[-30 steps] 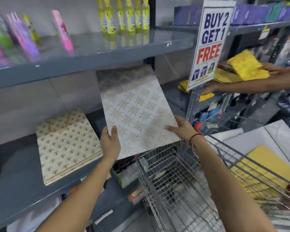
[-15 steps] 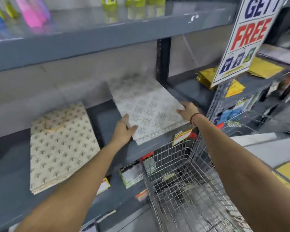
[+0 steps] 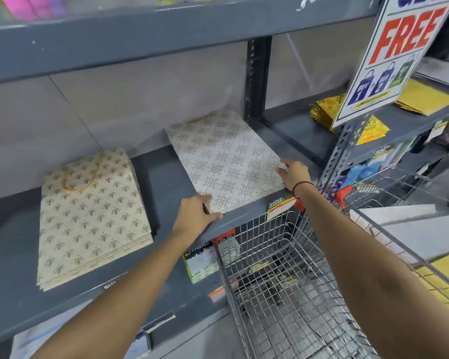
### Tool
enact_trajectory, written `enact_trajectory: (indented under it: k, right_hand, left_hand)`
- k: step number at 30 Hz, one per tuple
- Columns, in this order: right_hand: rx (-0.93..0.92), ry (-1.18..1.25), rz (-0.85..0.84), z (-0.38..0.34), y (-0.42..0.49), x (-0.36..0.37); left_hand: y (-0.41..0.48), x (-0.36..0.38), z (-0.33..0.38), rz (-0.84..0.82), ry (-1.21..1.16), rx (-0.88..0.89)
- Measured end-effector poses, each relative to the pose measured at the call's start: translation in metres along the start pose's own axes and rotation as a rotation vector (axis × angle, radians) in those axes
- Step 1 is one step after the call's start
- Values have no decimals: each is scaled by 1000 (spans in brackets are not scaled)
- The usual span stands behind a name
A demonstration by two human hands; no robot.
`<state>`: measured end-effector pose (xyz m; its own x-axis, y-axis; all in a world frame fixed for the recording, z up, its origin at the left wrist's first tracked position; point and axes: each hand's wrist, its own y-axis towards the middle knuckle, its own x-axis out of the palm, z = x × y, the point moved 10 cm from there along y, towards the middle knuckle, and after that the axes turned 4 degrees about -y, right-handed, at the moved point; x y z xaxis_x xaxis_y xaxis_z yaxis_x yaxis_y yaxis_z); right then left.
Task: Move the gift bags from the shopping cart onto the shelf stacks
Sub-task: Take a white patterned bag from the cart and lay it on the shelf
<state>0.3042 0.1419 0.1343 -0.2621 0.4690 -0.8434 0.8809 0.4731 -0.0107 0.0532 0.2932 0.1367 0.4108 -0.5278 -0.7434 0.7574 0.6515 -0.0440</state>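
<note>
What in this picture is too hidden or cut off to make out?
Head view:
- Sign: its top is cut off by the frame edge.
- Top-shelf items: blurred and cropped.
- Left hand: its fingers hide the bag corner beneath.
- Cart: cut off by the frame, so any remaining bags are uncertain.

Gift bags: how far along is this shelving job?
Done: a cream stack already lies flat on the shelf. In hand: a white patterned bag lies on the shelf too, with the left hand and right hand at its near corners. Left: the cart looks empty in its near part; white and yellow sheets show at right.
</note>
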Motion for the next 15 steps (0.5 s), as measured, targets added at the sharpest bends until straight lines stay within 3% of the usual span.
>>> enact_trajectory:
  k: [6, 9, 15]
  right_hand:
    - [-108, -9, -196, 3, -18, -2]
    - [-176, -205, -323, 3, -17, 0]
    - [-295, -423, -358, -4, -2, -4]
  left_hand:
    - [2, 1, 3, -20, 35, -4]
    - [3, 1, 3, -18, 56, -14]
    - [5, 3, 7, -76, 113, -29]
